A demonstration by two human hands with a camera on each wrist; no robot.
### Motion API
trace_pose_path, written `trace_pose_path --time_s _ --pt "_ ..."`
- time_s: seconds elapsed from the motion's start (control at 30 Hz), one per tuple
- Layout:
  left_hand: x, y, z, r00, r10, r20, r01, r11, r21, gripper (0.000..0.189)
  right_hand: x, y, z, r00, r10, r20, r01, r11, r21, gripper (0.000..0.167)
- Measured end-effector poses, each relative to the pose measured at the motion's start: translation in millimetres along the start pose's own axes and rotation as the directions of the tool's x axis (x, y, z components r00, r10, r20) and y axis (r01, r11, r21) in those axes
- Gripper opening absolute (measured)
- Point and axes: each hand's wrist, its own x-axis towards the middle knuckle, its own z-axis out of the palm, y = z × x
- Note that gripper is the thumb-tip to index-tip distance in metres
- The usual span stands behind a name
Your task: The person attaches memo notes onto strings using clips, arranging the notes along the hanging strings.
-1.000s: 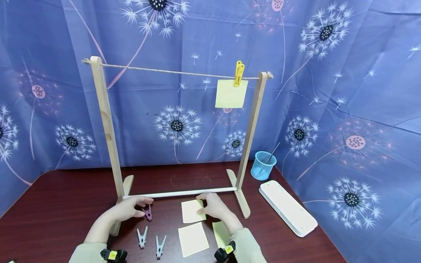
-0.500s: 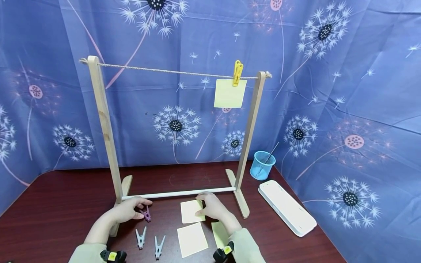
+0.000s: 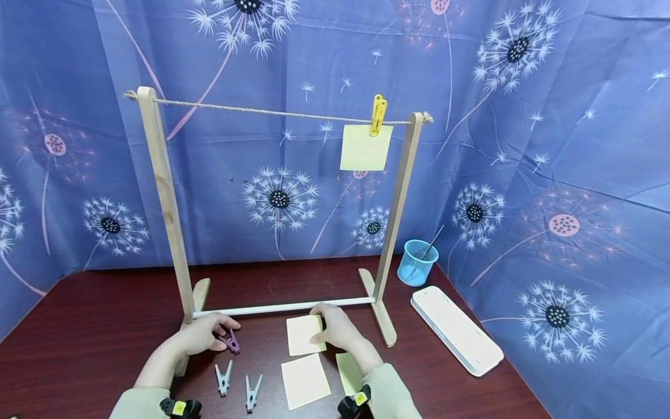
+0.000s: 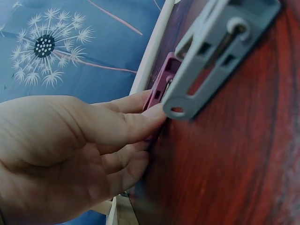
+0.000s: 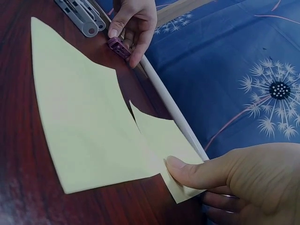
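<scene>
Two hands are working on the worktop (image 3: pixel 94 331): the left hand (image 3: pixel 201 336) is pinching a purple clothespin (image 3: pixel 231 342), while the right hand (image 3: pixel 339 331) is pinching a yellow note (image 3: pixel 302 335) by its edge.

You see a purple peg (image 3: pixel 231 342), two grey pegs (image 3: pixel 224 377), pale yellow notes (image 3: pixel 306 334), a yellow peg (image 3: pixel 378 114), a dark red surface (image 3: pixel 94 337), and a blue dandelion-print backdrop (image 3: pixel 549 116).

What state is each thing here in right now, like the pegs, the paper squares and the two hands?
Left hand: pinches the purple peg.
Purple peg: on the table, between fingertips.
Two grey pegs: lying loose, untouched.
Right hand: pinches the far note's edge.
Far note: flat on the table.
Two nearer notes: lying flat, one partly hidden by the right sleeve.
Yellow peg: clipped on the rope.
Hung note: hanging from that peg.
Blue cup: upright, stick inside.
</scene>
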Motion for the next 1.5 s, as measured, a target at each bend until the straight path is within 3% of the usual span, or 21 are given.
trace_pose_path --time_s 0.13,0.17,0.27,0.63,0.97,1.03,1.23,1.5 --pt "0.2 2.6 0.2 0.999 -0.042 -0.02 0.042 0.999 -0.001 0.036 -0.3 1 1 1.0 0.006 -0.017 -0.006 1.0 0.024 0.048" --pt "-0.1 5.3 1.0 0.996 -0.08 -0.027 0.08 0.997 -0.014 0.035 -0.4 1 1 1.0 0.006 -0.02 -0.005 1.0 0.03 0.048" --pt "-1.3 9.2 1.8 0.996 -0.086 -0.03 0.086 0.996 0.01 0.034 -1.2 2 0 1.0 0.014 -0.019 -0.013 0.999 0.047 0.048" --pt "-3.4 16.7 -0.7 1.0 -0.02 0.001 0.02 1.0 -0.005 0.029 0.3 4 1 0.998 0.038 -0.04 -0.034 0.995 0.093 0.05" --pt "-3.2 17.5 -1.4 0.999 0.017 -0.038 -0.015 0.998 0.068 0.037 1.7 5 2 0.998 0.054 -0.018 -0.05 0.981 0.188 0.052" --pt "-2.2 16.3 -1.2 0.998 0.027 -0.055 -0.024 0.998 0.053 0.039 1.7 5 2 0.999 0.05 -0.013 -0.046 0.977 0.207 0.052" --pt "2.1 13.6 0.2 0.992 0.049 -0.115 -0.061 0.993 -0.106 0.042 1.5 6 3 0.999 0.048 -0.02 -0.041 0.964 0.263 0.052" --pt "2.8 20.2 -1.4 0.975 -0.099 -0.197 0.054 0.974 -0.222 0.05 1.2 8 4 0.994 0.108 -0.004 -0.098 0.912 0.398 0.061"
